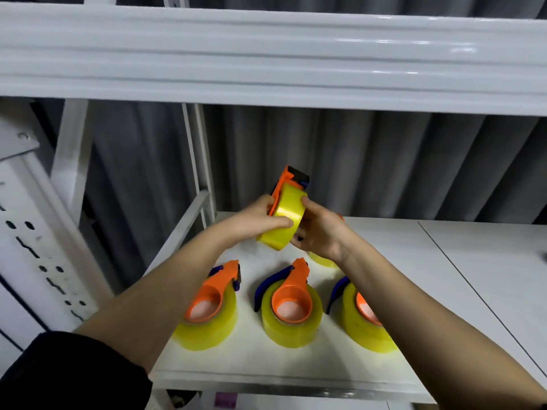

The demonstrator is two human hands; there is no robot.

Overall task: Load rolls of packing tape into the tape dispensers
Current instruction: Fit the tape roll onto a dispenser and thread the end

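Observation:
Above the white shelf [414,291] I hold a yellow tape roll [285,216] sitting on an orange dispenser [285,180] with a dark blade end, tilted up and away. My left hand [260,216] grips the roll and the dispenser from the left, thumb across the roll's face. My right hand [318,229] holds them from the right, fingers curled round the rim. Three loaded orange dispensers with blue levers lie on the shelf below: left [211,306], middle [291,309], right [361,318]. Under my right wrist part of another yellow roll [321,260] shows.
A white shelf beam [266,54] runs overhead, close above my hands. White uprights [199,161] stand at the back left, with a perforated post [35,247] at the left. Grey corrugated wall lies behind. A seam [473,291] splits the shelf boards on the right.

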